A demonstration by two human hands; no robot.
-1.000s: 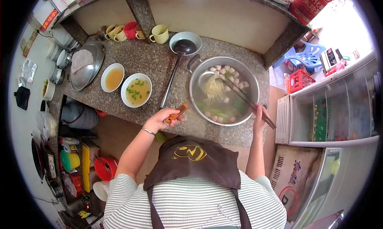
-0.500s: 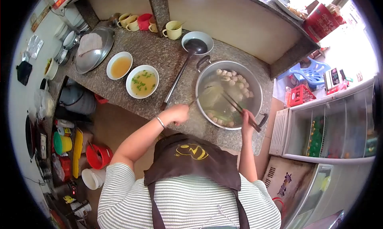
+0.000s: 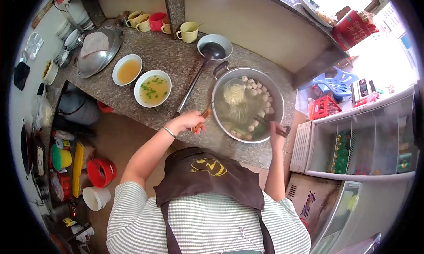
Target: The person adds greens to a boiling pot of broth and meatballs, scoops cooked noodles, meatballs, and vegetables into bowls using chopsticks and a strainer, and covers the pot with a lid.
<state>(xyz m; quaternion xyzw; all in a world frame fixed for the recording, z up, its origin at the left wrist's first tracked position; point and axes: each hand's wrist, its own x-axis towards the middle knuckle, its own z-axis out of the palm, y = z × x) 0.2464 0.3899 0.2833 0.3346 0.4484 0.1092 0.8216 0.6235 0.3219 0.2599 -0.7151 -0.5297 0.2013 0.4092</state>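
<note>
A large metal pot of cloudy broth holds a clump of pale noodles, several meatballs and some greens. My left hand is closed around the wooden handle of a strainer, left of the pot; its head, at the noodles, can hardly be made out. Over the pot's lower right rim, my right hand grips dark chopsticks, whose tips reach into the broth among the meatballs.
Left of the pot, a long ladle rests in a metal bowl. Farther left are a soup bowl with chopped green onion and a bowl of plain broth. Yellow mugs line the back. A glass-front fridge stands right.
The noodles have come into view at the broth's surface. My left hand has turned, showing the wooden handle. The chopsticks have moved toward the lower right, lying lower in the pot.
</note>
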